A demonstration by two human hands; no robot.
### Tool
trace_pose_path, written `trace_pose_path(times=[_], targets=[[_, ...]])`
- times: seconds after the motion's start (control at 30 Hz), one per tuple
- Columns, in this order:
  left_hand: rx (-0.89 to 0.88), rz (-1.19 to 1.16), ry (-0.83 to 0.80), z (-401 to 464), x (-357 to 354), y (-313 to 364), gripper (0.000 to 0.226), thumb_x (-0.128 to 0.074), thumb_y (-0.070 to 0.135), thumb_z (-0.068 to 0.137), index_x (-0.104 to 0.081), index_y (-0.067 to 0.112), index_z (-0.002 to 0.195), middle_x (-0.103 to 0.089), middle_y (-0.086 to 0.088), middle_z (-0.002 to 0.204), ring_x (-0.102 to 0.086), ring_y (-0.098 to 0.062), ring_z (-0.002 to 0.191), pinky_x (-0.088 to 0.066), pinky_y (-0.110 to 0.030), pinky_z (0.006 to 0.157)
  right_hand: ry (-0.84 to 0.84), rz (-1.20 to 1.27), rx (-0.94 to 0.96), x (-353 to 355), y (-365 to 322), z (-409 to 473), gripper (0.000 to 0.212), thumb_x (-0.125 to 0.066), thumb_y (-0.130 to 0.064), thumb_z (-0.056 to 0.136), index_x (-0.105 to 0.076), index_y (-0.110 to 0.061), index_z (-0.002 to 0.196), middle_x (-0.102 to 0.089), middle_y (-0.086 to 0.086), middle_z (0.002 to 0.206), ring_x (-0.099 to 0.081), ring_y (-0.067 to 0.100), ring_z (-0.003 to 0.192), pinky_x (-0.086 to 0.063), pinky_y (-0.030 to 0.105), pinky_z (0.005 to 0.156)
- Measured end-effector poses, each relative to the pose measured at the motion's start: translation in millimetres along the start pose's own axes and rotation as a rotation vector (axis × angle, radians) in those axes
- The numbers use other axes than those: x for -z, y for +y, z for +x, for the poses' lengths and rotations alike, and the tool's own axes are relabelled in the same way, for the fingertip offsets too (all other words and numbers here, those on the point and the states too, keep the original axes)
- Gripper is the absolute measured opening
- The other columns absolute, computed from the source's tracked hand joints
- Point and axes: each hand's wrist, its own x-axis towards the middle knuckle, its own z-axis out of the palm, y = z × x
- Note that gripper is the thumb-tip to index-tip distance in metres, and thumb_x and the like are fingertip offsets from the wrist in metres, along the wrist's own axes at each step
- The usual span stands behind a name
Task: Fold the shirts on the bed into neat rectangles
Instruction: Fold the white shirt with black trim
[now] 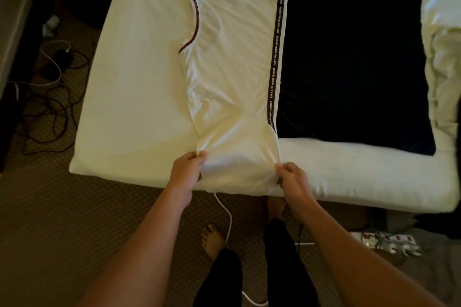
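Now pinching the white shirt's (232, 62) hem at the bed's (129, 107) near edge, left hand (185, 173) and right hand (293, 179) fingers closed on cloth; long axis running away toward the far edge.

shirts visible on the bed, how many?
2. A white shirt lies mid-bed, its near end gripped by the left hand and right hand. A black shirt, folded, lies right of it. Rumpled bedding could hide more.
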Motion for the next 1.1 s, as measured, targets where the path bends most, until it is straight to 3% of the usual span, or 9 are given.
trace_pose_path(times=[0.17,0.27,0.37,0.5,0.63,0.8,0.9,1.0,1.1], targets=[[0.037,-0.056,-0.033,-11.8,-5.6,-13.4,0.019,-0.064,0.03,0.099,-0.072,0.014,0.093,-0.075,-0.009,0.1,-0.07,-0.029,0.092,-0.057,-0.045,0.079,-0.055,0.007,0.02,-0.6,12.6,-6.1,0.021,-0.056,-0.031,0.102,-0.06,-0.01,0.1,-0.065,0.005,0.095,-0.062,0.02,0.082,-0.051,0.036,0.071],[0.015,0.178,0.01,-13.6,-2.8,-23.5,0.024,-0.066,0.029,0.098,-0.071,0.007,0.09,-0.074,-0.019,0.096,-0.072,-0.036,0.085,-0.062,-0.051,0.076,-0.087,-0.275,0.011,5.5,19.6,-4.1,0.012,-0.056,-0.028,0.101,-0.06,-0.016,0.1,-0.066,0.002,0.095,-0.063,0.016,0.08,-0.05,0.031,0.064],[-0.035,0.336,0.082,-15.4,-1.4,-15.6,0.021,-0.066,0.024,0.094,-0.072,0.008,0.082,-0.076,-0.013,0.081,-0.074,-0.027,0.067,-0.064,-0.047,0.068,-0.028,-0.634,0.042,9.1,14.7,-3.5,0.02,-0.049,-0.033,0.098,-0.059,-0.018,0.089,-0.063,0.0,0.081,-0.06,0.019,0.072,-0.047,0.032,0.06],[-0.139,0.471,0.328,-3.9,-1.8,19.5,0.034,-0.057,0.045,0.083,-0.066,0.013,0.078,-0.072,-0.007,0.075,-0.069,-0.03,0.071,-0.059,-0.047,0.072,0.204,-0.825,0.193,2.1,-0.4,-2.9,0.026,-0.046,-0.041,0.094,-0.052,-0.016,0.098,-0.054,-0.001,0.094,-0.054,0.022,0.085,-0.05,0.04,0.077],[-0.104,0.396,0.277,25.0,-8.3,50.9,0.065,-0.054,0.076,0.074,-0.068,0.013,0.084,-0.072,-0.007,0.083,-0.07,-0.032,0.077,-0.06,-0.045,0.078,0.26,-0.777,0.323,-10.4,-4.3,2.8,0.027,-0.05,-0.04,0.096,-0.044,-0.018,0.111,-0.042,0.001,0.11,-0.047,0.021,0.096,-0.048,0.04,0.077],[-0.16,0.559,0.323,35.2,-8.2,47.1,0.023,-0.059,0.037,0.094,-0.067,0.017,0.085,-0.071,-0.008,0.085,-0.068,-0.031,0.078,-0.061,-0.047,0.076,0.064,-0.666,0.217,-6.3,-4.9,11.0,0.019,-0.049,-0.035,0.099,-0.047,-0.021,0.112,-0.056,-0.002,0.106,-0.054,0.019,0.089,-0.044,0.035,0.073],[-0.143,0.678,0.472,17.6,-22.0,39.9,0.021,-0.057,0.031,0.096,-0.061,0.016,0.109,-0.063,-0.009,0.108,-0.06,-0.031,0.094,-0.051,-0.044,0.078,0.025,-0.678,0.226,14.7,-9.5,14.6,0.015,-0.051,-0.038,0.096,-0.052,-0.023,0.1,-0.058,-0.007,0.089,-0.057,0.014,0.079,-0.046,0.033,0.066],[-0.395,0.932,0.579,-6.9,-60.3,29.3,0.038,-0.065,0.031,0.088,-0.054,0.014,0.12,-0.053,-0.014,0.122,-0.051,-0.038,0.113,-0.044,-0.049,0.088,0.086,-0.728,0.292,47.7,-8.1,25.9,0.012,-0.052,-0.034,0.097,-0.055,-0.024,0.091,-0.057,-0.008,0.08,-0.055,0.009,0.071,-0.045,0.028,0.059],[-0.859,1.099,0.356,-15.6,-103.7,19.2,0.033,-0.069,0.026,0.083,-0.06,0.011,0.111,-0.057,-0.012,0.107,-0.057,-0.035,0.095,-0.046,-0.044,0.074,0.125,-0.757,0.315,91.8,1.7,44.0,0.007,-0.053,-0.027,0.098,-0.056,-0.021,0.096,-0.058,-0.006,0.082,-0.054,0.01,0.07,-0.041,0.025,0.058]])
